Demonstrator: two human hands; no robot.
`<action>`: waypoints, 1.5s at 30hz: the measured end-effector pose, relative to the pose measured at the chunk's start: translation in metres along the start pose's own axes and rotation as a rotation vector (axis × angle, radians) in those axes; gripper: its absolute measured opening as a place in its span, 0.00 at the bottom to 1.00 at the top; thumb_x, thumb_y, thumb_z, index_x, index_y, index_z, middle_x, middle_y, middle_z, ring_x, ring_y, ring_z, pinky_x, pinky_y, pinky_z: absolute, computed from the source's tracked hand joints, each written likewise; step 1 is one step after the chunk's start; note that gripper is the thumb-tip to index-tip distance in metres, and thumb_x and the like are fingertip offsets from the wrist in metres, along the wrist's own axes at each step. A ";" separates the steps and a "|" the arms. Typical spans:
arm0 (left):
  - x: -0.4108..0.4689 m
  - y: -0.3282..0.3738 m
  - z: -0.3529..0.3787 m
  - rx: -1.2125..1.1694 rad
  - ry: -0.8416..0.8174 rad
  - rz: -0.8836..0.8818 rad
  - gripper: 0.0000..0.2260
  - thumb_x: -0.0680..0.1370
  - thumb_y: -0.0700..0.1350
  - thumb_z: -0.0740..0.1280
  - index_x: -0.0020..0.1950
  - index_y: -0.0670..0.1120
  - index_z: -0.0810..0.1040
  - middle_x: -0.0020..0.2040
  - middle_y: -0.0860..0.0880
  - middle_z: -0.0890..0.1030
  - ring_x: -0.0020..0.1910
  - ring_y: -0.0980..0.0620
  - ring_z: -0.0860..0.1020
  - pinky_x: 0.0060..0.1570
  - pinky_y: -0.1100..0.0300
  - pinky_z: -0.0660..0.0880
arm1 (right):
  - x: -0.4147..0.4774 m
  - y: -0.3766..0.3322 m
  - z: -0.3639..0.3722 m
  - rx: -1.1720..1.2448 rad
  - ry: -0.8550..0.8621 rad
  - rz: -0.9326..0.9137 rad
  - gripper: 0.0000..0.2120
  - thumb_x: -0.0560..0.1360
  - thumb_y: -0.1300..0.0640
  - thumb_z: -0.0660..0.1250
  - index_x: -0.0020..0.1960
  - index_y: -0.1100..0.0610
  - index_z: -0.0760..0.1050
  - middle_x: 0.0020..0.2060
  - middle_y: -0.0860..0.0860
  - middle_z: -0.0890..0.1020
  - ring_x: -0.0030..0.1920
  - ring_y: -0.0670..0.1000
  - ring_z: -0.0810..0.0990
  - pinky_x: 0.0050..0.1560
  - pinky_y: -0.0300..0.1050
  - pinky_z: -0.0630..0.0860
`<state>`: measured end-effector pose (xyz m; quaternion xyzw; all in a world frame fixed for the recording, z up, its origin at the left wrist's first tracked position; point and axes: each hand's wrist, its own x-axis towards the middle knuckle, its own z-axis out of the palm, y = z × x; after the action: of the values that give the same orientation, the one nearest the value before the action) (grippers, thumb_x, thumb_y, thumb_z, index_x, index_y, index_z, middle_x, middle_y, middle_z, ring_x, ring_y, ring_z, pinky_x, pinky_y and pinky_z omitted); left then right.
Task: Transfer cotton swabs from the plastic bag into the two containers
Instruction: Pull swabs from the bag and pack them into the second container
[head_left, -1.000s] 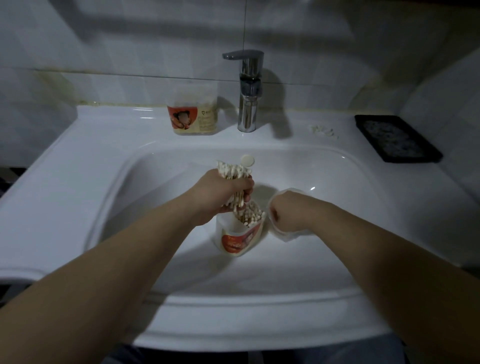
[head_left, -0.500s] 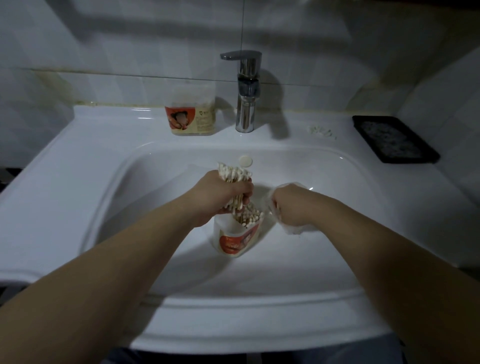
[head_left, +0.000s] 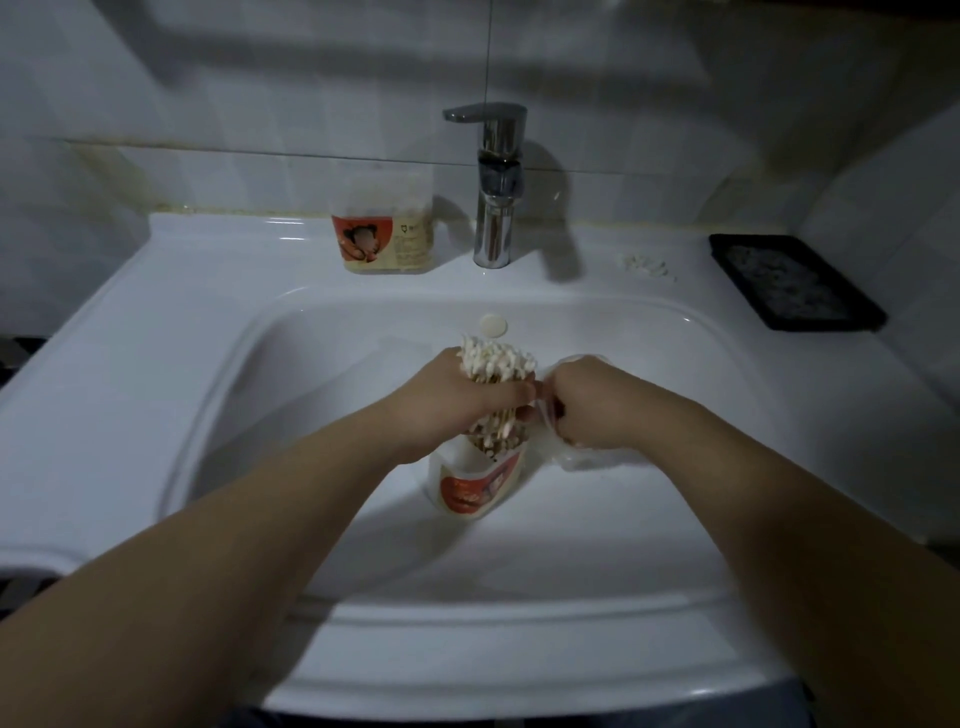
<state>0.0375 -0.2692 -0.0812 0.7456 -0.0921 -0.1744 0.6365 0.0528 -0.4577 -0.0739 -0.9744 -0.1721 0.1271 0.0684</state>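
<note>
Mid-transfer, prob. on the 2nd fill. Clutching a thick bundle of cotton swabs (head_left: 496, 358) in the left hand (head_left: 462, 402), with the grip wrapped tight round the sticks at mid-length, w/ tips fanning up & lower ends dipping into the open container (head_left: 478, 486). Held upright like that so as to slide in as one lot, not scatter. Set down in the sink (head_left: 322, 395) basin, a bit tilted, w/ some swabs inside already (can't tell how full).

Pinching the clear plastic bag (head_left: 584, 457) in the right hand (head_left: 597, 405), with the grip curled on crumpled film, just beside the bundle. Looks limp, prob. near empty, tho contents too blurred to tell. Kept close presumably to free the last sticks from the film.

Parked at the back of the bench (head_left: 156, 322), just beside the tap (head_left: 493, 208): second container (head_left: 384, 231), seemingly packed w/ swabs, so likely done. Also up there: a few loose white bits (head_left: 644, 266) & a black tray (head_left: 795, 280) at far right.

Next, prob.: ease the grip, let the bundle drop, then tamp. Risk of strays spilling into the basin.
</note>
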 end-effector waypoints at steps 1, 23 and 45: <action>0.000 -0.001 0.001 0.016 0.007 0.003 0.11 0.76 0.40 0.75 0.57 0.39 0.84 0.51 0.43 0.87 0.52 0.46 0.85 0.46 0.58 0.82 | -0.001 -0.001 -0.002 0.028 0.009 0.008 0.09 0.73 0.65 0.64 0.46 0.56 0.82 0.38 0.53 0.84 0.39 0.52 0.82 0.41 0.44 0.78; 0.003 -0.003 0.003 0.190 0.089 0.009 0.07 0.74 0.41 0.76 0.50 0.45 0.85 0.47 0.48 0.87 0.50 0.50 0.85 0.58 0.49 0.81 | -0.018 -0.002 -0.021 0.247 0.104 -0.029 0.10 0.72 0.63 0.72 0.39 0.49 0.81 0.38 0.44 0.84 0.41 0.46 0.83 0.44 0.41 0.80; 0.001 0.006 -0.004 -0.270 0.055 -0.160 0.05 0.79 0.41 0.70 0.55 0.44 0.80 0.45 0.44 0.85 0.44 0.47 0.84 0.47 0.52 0.80 | -0.015 -0.007 -0.022 1.263 0.306 0.019 0.05 0.77 0.67 0.70 0.49 0.59 0.79 0.55 0.61 0.82 0.58 0.54 0.85 0.59 0.55 0.82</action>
<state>0.0404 -0.2665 -0.0750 0.6627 0.0094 -0.2147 0.7174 0.0431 -0.4586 -0.0486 -0.7553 -0.0439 0.0644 0.6507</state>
